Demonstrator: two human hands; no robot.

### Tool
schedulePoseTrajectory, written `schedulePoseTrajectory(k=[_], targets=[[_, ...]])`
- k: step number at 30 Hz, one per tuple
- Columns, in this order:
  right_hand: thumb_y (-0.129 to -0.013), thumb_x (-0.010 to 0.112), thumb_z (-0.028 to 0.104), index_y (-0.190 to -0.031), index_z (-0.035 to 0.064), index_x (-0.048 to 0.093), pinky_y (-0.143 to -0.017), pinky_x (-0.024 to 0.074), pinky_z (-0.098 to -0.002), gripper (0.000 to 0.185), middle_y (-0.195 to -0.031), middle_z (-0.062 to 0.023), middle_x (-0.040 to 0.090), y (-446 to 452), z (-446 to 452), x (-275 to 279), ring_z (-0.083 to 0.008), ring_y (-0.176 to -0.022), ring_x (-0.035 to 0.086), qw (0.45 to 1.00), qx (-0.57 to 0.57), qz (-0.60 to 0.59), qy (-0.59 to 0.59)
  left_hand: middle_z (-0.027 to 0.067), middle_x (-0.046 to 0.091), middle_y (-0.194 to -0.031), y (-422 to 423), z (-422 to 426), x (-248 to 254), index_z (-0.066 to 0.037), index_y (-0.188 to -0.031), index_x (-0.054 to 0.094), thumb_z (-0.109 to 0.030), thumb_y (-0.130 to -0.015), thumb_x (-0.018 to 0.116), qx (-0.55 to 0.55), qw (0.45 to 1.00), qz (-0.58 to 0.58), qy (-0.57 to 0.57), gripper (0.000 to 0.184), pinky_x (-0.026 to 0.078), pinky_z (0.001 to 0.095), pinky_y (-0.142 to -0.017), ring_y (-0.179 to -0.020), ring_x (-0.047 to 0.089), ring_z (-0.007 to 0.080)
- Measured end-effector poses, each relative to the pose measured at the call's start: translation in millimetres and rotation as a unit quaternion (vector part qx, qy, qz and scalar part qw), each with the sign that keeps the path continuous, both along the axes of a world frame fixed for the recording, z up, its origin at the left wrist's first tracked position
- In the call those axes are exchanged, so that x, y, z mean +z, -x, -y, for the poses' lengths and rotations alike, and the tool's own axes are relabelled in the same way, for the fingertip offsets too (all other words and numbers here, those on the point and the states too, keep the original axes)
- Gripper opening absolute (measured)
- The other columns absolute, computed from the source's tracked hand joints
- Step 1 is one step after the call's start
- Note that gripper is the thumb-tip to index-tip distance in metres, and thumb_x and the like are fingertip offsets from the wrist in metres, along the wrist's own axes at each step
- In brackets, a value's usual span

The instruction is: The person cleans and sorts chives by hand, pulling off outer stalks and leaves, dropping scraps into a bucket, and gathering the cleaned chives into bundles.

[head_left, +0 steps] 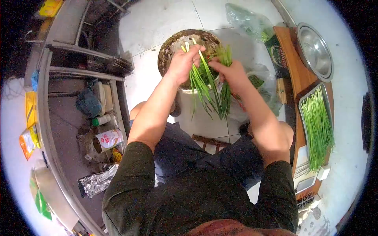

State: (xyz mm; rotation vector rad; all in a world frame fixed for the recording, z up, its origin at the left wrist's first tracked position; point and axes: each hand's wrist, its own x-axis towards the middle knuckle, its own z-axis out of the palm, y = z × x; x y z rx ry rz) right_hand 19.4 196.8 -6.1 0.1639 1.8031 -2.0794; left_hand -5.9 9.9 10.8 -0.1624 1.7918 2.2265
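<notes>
Presently, upper ctr.: L hand clamped on garlic chives, long axis slanting lower-rt.; R hand, alongside, clamped on near-vert. chive bunch.

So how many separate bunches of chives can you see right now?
3: a small bunch in the left hand, another bunch in the right hand, and a large bunch in the metal tray. The clear plastic bags may hide more.

The stalks are green, the shirt black, the tiles white.
</notes>
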Motion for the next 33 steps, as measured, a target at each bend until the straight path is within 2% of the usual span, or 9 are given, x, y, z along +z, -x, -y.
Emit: schedulePoseTrajectory(k=[3,8,10,14,17,22,26,29,33], targets=[[-0.078,0.075,0.017,-0.095,0.0029,0.063,-0.045,0.0377,-0.0242,0.025,-0.068,-0.0003,0.059,-18.5,9.4,0.9,-0.0082,-0.051,0.049,0.999,-0.009,-0.033,-0.019,-0.0023,0.048,-0.063,-10.0,-7.0,-3.9,-0.001,-0.099,0.067,-0.029,-0.094,0.055,-0.02,0.999,-0.028,-0.001,0.031,0.037,0.0252,-0.055,-0.057,0.044,0.0091],[-0.078,0.074,0.013,-0.089,0.0034,0.064,-0.044,0.0376,-0.0241,0.018,-0.064,0.0008,0.057,-28.3,3.6,-7.9,-0.0069,-0.049,0.048,0.987,-0.009,-0.108,-0.115,-0.003,0.05,-0.06,-13.1,-3.6,-6.8,-0.004,-0.081,0.064,-0.024,-0.093,0.056,0.049,0.982,-0.071,0.167,0.025,0.033,0.0253,-0.044,-0.05,0.043,0.0067],[-0.077,0.073,0.018,-0.087,0.0034,0.065,-0.051,0.0412,-0.0265,0.02,-0.065,-0.0012,0.059,-30.0,-2.0,-10.3,-0.0087,-0.054,0.051,0.99,0.014,-0.079,-0.112,-0.003,0.05,-0.058,-13.8,4.8,2.1,-0.004,-0.078,0.062,-0.023,-0.093,0.057,0.048,0.975,-0.067,0.205,0.025,0.032,0.0256,-0.044,-0.049,0.043,0.0067],[-0.076,0.072,0.019,-0.087,0.0038,0.065,-0.053,0.0426,-0.0278,0.02,-0.065,-0.0018,0.06,-30.9,-4.8,-13.2,-0.0093,-0.056,0.052,0.994,0.004,-0.069,-0.082,-0.0044,0.048,-0.057,-9.6,2.6,-11.4,-0.004,-0.079,0.063,-0.025,-0.092,0.057,0.106,0.987,-0.066,0.103,0.025,0.031,0.0254,-0.044,-0.048,0.041,0.0064],[-0.076,0.072,0.019,-0.087,0.0039,0.065,-0.053,0.0424,-0.0273,0.02,-0.066,-0.0015,0.06,-29.2,-5.5,-7.6,-0.0088,-0.056,0.051,0.997,-0.005,-0.048,-0.064,-0.0051,0.048,-0.057,-8.7,-2.2,-11.8,-0.004,-0.08,0.064,-0.026,-0.092,0.058,0.148,0.982,-0.012,0.12,0.025,0.031,0.0253,-0.044,-0.048,0.039,0.0065],[-0.077,0.073,0.018,-0.087,0.0035,0.064,-0.05,0.0404,-0.0259,0.02,-0.066,-0.0005,0.059,-20.3,-1.8,-9.1,-0.0087,-0.054,0.051,0.989,0.008,-0.085,-0.123,-0.0043,0.054,-0.06,-14.6,-8.1,-7.1,-0.006,-0.077,0.064,-0.028,-0.082,0.072,0.012,0.972,-0.052,0.231,0.024,0.036,0.0245,-0.048,-0.053,0.045,0.0051],[-0.077,0.074,0.018,-0.087,0.0041,0.064,-0.048,0.0377,-0.0242,0.02,-0.065,0.0011,0.057,-14.6,1.7,-13.6,-0.0075,-0.053,0.049,0.987,0.023,-0.112,-0.109,-0.0034,0.051,-0.057,-10.9,-6.5,-11.4,-0.007,-0.069,0.059,-0.024,-0.084,0.068,0.033,0.985,-0.042,0.163,0.025,0.034,0.0257,-0.046,-0.049,0.043,0.0063],[-0.075,0.07,0.026,-0.087,0.0033,0.066,-0.068,0.0482,-0.0343,0.026,-0.076,-0.0102,0.067,-16.2,0.4,8.2,-0.0197,-0.069,0.06,0.982,0.057,-0.045,-0.174,-0.0025,0.051,-0.056,-7.1,-6.4,-5.7,-0.007,-0.067,0.058,-0.022,-0.085,0.065,0.072,0.989,-0.038,0.125,0.025,0.032,0.0262,-0.045,-0.048,0.042,0.0075],[-0.075,0.071,0.026,-0.087,0.0035,0.066,-0.068,0.0483,-0.0335,0.026,-0.076,-0.0093,0.067,-17.8,-3.0,9.4,-0.0182,-0.068,0.06,0.979,0.055,-0.063,-0.187,-0.0022,0.05,-0.056,10.0,6.9,-6.5,-0.005,-0.069,0.06,-0.023,-0.088,0.062,0.147,0.986,-0.043,0.067,0.027,0.032,0.0262,-0.046,-0.049,0.042,0.0084]])
